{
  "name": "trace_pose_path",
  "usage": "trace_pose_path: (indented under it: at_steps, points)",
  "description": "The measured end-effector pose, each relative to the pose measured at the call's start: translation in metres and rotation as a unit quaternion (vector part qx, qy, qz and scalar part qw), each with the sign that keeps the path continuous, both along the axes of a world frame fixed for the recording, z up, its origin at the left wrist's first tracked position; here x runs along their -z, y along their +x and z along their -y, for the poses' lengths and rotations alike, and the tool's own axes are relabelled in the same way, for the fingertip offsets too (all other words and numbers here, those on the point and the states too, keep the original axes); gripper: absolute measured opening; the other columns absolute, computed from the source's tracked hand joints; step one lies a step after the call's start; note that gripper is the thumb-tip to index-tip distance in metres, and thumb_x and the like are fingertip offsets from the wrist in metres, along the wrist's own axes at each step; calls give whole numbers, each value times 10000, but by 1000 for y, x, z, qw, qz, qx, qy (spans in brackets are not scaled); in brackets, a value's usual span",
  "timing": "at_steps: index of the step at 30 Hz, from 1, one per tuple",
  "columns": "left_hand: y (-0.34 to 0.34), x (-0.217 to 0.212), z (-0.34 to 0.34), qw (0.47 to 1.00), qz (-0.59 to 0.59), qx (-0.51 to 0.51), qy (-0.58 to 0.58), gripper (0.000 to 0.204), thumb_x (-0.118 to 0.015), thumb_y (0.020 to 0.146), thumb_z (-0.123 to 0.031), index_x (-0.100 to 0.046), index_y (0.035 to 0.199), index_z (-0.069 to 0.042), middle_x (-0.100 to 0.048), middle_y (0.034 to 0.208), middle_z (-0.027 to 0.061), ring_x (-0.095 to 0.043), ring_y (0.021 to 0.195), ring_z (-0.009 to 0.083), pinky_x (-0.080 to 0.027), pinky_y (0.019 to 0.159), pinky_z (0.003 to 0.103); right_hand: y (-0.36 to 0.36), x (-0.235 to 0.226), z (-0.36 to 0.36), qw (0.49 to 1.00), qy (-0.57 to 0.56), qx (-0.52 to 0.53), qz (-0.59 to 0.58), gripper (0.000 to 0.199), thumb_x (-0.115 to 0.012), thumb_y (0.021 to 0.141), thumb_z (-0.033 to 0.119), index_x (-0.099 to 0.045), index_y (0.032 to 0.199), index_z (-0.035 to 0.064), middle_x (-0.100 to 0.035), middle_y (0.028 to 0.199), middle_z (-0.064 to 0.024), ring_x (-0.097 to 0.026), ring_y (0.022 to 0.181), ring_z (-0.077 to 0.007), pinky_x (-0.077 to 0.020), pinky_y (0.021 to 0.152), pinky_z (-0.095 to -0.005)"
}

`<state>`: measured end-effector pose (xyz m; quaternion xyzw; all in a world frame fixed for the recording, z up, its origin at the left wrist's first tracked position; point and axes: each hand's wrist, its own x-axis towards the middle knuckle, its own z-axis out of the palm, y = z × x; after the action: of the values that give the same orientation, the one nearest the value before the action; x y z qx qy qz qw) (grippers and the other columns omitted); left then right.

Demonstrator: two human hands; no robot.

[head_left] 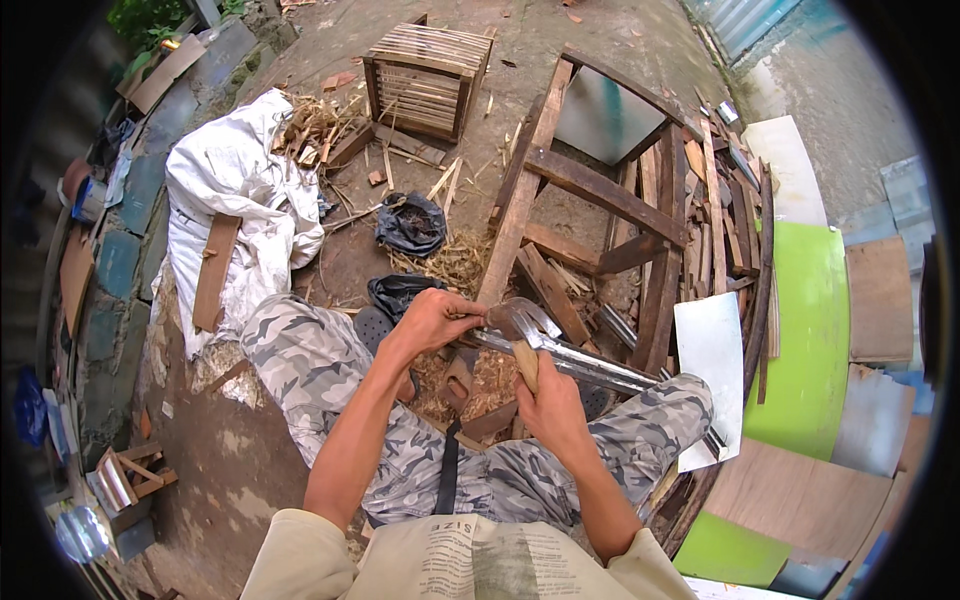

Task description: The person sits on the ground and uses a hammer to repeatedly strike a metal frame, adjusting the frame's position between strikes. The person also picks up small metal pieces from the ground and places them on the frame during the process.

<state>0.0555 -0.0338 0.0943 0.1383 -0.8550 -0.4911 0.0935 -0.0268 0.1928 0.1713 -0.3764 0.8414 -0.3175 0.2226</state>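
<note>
At the near end of the dark wooden frame (605, 195), a person's two hands work apart from each other. The right hand (553, 400), on the near side of the frame, is wrapped around the wooden handle of a hammer (525, 362), whose head lies between the hands. The left hand (435, 320), just left of the frame's nearest leg, has thumb and fingertips pinched together; whether something small sits between them, I cannot tell. Silver metal strips (600, 372) run in front of the frame, just beyond the right hand and toward the person's right knee. Left of the frame sits a black plastic bag (412, 225), with a slatted wooden crate (420, 85) beyond it and a white sack (230, 165) farther left. Right of the frame, a white sheet (708, 360) stands near a bright green panel (800, 330).
</note>
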Motion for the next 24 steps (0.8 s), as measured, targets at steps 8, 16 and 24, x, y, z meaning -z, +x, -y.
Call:
trace_pose_path:
  at_steps: [8, 16, 24]
  points:
    - [2, 15, 10, 978, 6, -135, 157, 301, -696, 938, -226, -742, 1174, -45, -765, 928, 134, -710, 833, 175, -540, 781, 329, -1, -60, 12, 997, -52, 62, 15, 267, -697, 943, 160, -563, 1042, -48, -631, 710, -208, -636, 612, -360, -482, 584, -405]
    - [-31, 88, 4, 906, 39, -238, 348, 651, -516, 1034, -512, -604, 1332, 60, -672, 1248, 171, -616, 1141, 229, -448, 1004, 349, 4, -3, 3, 997, -54, 14, -62, 393, -682, 897, 120, -539, 1218, -55, -642, 750, -295, -651, 721, -490, -491, 635, -529]
    - [-57, 102, -13, 833, 93, -143, 526, 765, -372, 1033, -649, -655, 1253, 26, -699, 1090, 116, -654, 936, 189, -506, 861, 343, 4, -70, 10, 997, -36, 61, 27, 238, -678, 941, 148, -545, 1058, -11, -635, 750, -208, -656, 675, -358, -486, 621, -402]
